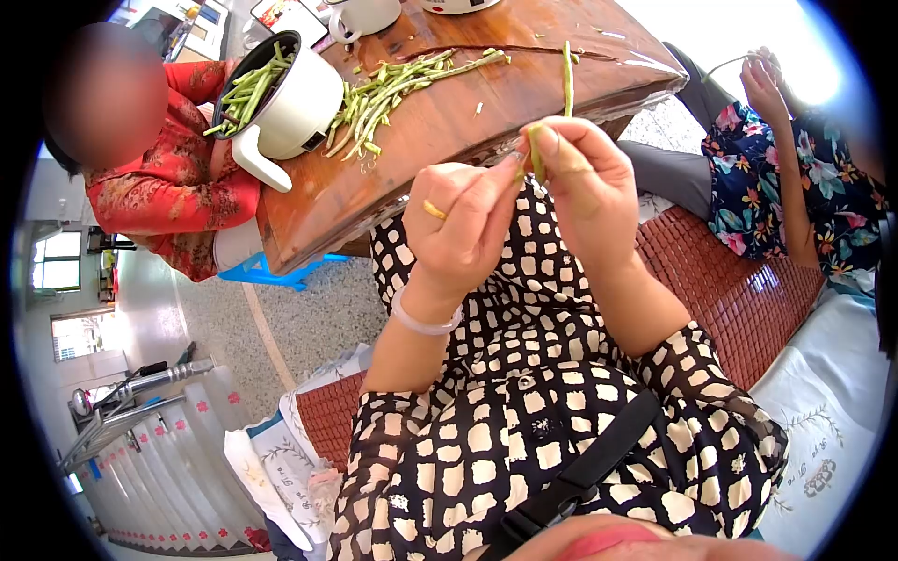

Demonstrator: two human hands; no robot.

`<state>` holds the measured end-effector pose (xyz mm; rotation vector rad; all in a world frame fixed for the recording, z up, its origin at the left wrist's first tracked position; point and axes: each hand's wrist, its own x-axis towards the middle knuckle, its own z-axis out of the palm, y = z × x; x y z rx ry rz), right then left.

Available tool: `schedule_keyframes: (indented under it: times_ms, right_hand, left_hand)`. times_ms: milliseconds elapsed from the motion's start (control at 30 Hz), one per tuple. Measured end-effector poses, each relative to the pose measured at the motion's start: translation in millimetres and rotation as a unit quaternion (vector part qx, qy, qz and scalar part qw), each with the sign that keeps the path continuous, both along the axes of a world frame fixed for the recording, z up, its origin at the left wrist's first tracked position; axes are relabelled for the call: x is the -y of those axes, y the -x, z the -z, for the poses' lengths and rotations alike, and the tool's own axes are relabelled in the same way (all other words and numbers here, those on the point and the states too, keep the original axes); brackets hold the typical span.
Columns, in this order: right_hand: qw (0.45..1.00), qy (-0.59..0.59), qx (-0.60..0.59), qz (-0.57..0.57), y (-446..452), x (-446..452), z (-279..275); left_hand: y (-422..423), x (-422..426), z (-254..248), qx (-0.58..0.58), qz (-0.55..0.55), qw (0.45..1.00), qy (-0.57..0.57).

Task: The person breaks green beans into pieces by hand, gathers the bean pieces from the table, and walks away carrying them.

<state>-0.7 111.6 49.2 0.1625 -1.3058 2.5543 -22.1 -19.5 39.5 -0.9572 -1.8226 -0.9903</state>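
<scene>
Above my lap, my left hand, with a gold ring and a pale bracelet, has its fingers closed at the lower end of a green bean. The fingers of my right hand pinch this same bean from the other side. A longer stretch of green bean shows just beyond my right fingertips; whether it joins the held piece is hidden. Past my hands, a loose pile of green beans lies on the wooden table. At its left stands a white pot filled with bean pieces.
A person in red sits left, beside the pot. Another person in a floral top sits right, hands raised around a thin strand. A white mug stands at the table's far side. A blue stool is below the table.
</scene>
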Motion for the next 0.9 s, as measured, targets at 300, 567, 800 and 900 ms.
schedule_keyframes:
  times_ms: [300, 567, 800, 900]
  right_hand:
    - [0.983, 0.118, -0.046, -0.131, 33.5, -37.3, -16.5]
    - [0.982, -0.052, -0.127, -0.126, 47.4, -49.3, -56.6]
    - [0.948, -0.212, -0.083, -0.221, 29.8, -26.2, -116.4]
    - [0.934, -0.279, -0.122, -0.186, 34.2, -25.6, -107.2]
  left_hand:
    - [12.3, 28.6, 12.6, 0.008, 0.007, 0.973, 0.229]
    - [59.5, 55.9, -38.0, -0.155, -0.185, 0.952, 0.187]
    - [49.5, -0.6, -70.6, -0.382, -0.077, 0.917, 0.083]
    - [49.3, 6.7, -82.9, -0.409, -0.083, 0.905, 0.082]
